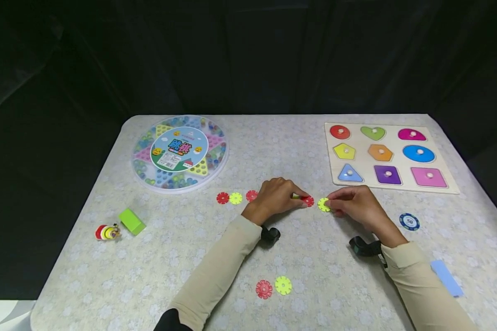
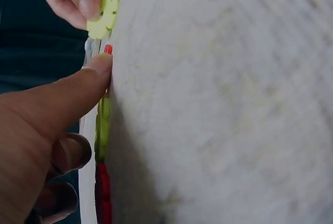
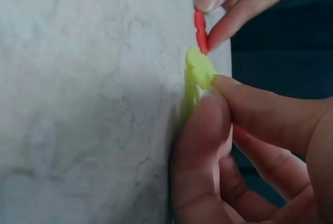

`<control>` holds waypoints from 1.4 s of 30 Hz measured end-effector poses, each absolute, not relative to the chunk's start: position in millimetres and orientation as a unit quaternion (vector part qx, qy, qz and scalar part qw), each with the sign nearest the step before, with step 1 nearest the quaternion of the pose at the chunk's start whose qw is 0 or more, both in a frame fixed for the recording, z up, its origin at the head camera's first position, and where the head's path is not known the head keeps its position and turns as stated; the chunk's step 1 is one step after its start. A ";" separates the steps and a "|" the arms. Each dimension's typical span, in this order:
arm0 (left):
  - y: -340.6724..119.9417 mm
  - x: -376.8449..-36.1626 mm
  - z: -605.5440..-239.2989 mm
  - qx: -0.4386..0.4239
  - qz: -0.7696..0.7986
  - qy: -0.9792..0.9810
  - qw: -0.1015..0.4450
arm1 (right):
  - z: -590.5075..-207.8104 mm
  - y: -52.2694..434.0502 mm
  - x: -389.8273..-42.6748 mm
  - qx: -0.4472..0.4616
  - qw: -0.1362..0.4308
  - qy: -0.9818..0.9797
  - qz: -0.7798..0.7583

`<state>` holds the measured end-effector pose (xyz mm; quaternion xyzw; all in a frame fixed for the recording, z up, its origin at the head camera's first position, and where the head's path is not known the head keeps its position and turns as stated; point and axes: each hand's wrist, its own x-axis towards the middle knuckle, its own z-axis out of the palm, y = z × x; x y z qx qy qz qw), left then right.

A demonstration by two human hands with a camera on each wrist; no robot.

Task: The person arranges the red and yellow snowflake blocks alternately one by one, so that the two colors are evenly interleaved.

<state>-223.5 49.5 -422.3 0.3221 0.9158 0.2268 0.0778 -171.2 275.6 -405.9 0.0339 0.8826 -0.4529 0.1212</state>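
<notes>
In the head view my left hand (image 1: 275, 197) pinches a red notched plastic disc (image 1: 309, 201) low at the table, its thumb and index finger at the disc's edges. A yellow notched disc (image 1: 324, 205) is pinched between thumb and fingers of my right hand (image 1: 355, 206), just right of the red one. From the right wrist, that yellow disc (image 3: 200, 68) appears tilted, with its edge close to the red disc (image 3: 201, 30). More discs line up leftward: a red disc (image 1: 222, 198), a yellow disc (image 1: 235, 198) and another red disc (image 1: 251, 196), the row partly hidden behind my left hand.
Nearer me lie a red disc (image 1: 264, 289) and a yellow disc (image 1: 283, 285). Behind are a round marble game (image 1: 221, 171) and a shape puzzle board (image 1: 358, 180). A green block (image 1: 132, 221), small figurine (image 1: 107, 232), poker chip (image 1: 409, 222) and blue block (image 1: 446, 278) sit at the sides.
</notes>
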 end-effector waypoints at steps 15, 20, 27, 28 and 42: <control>51.8 -224.0 -420.6 0.339 0.237 0.907 0.079 | -404.2 264.1 -177.1 0.027 0.090 0.909 -0.405; 60.1 -224.2 -419.3 0.351 0.193 0.915 0.043 | -405.5 262.3 -174.4 0.031 0.059 0.921 -0.383; 74.7 -223.1 -419.8 0.373 0.172 0.911 0.031 | -408.5 259.3 -167.7 0.027 0.018 0.927 -0.374; 75.4 -223.4 -420.0 0.373 0.172 0.911 0.031 | -407.5 257.1 -165.1 0.024 0.006 0.926 -0.376; 78.4 -222.7 -421.3 0.350 0.185 0.917 0.047 | -396.0 145.3 -55.0 -0.342 0.140 0.879 -0.303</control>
